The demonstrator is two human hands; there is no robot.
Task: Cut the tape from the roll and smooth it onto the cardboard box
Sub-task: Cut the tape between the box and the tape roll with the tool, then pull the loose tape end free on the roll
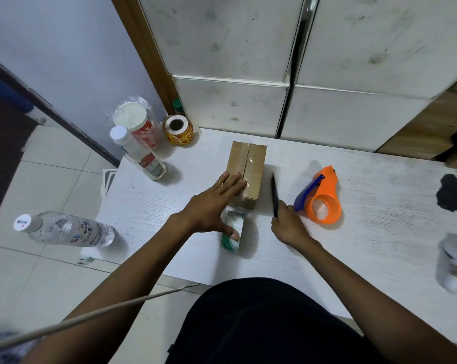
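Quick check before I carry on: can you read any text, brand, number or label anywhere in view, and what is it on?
Nothing reads for certain.
Lying water bottle: coloured label print, too blurred.
Upright clear bottle: red and white label, too small.
Red and white cup stack: white marks on red, unreadable.
Yellow and red label roll: pattern only.
Green and white tape roll: print unreadable.
Cardboard box: none.

arms: bare, no sleeves in view | hands: bare, no gloves, rings or watch | lap: dark black garment (261, 324)
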